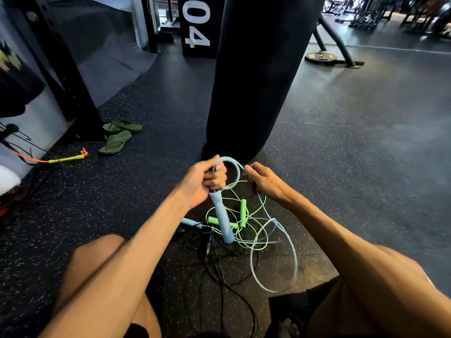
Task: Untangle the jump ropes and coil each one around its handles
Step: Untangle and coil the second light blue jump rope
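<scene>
Basically, L hand (203, 178) clamped on blue handle (220, 215), near-upright, R hand (262, 182) pinching blue rope (273, 254).

A single head-worn wide-angle camera looks forward and down from above a seated person's knees, close to both raised hands, onto the speckled gym floor (341, 132); a black punching bag (253, 69) hangs straight ahead, with weight equipment far behind.

Punching bag (253, 76) blocks ahead; open floor (366, 142) to its right.
</scene>
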`<state>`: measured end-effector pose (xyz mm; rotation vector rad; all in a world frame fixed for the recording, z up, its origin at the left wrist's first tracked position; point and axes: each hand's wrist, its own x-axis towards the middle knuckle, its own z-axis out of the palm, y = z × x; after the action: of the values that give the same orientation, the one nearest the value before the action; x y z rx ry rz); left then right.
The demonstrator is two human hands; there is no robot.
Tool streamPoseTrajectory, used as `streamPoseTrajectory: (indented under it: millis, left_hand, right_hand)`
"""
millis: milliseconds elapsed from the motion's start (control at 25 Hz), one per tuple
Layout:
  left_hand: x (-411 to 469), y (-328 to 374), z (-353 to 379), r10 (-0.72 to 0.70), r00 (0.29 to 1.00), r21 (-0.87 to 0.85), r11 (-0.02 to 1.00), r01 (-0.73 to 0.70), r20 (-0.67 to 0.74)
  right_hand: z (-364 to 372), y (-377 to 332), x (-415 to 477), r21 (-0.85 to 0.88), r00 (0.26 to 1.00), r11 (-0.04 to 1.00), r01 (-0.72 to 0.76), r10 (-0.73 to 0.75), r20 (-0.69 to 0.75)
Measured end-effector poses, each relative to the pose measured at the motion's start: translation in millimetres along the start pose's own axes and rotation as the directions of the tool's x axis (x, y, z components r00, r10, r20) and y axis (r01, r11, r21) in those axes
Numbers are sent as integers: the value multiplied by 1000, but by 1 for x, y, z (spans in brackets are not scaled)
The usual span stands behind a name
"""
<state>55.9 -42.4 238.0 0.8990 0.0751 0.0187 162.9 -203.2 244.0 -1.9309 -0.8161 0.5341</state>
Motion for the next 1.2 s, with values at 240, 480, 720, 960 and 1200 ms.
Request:
streamPoseTrajectory:
  millis: [240, 480, 720, 960, 1200]
  left_hand:
    - [-2, 26, -19, 268, 916, -184, 926, -331, -299]
    - [7, 11, -25, 485, 810, 345, 860, -375, -329]
    - [7, -8, -22, 498, 856, 862, 487, -142, -140]
    - [3, -13, -12, 113, 986, 835, 549, 43, -125]
    - [0, -14, 7, -159, 984, 618, 768, 171, -74]
  right_hand:
    - [4, 20, -8, -252, 966, 967, -43, 105, 238]
    - [18, 20, -9, -244, 945, 967, 72, 12, 328]
    - [17, 3, -9, -306, 946, 911, 276, -201, 256]
    - [-3, -8, -5, -234, 969, 941, 243, -227, 96]
    - [-10, -6, 4, -49, 996, 997, 65, -68, -65]
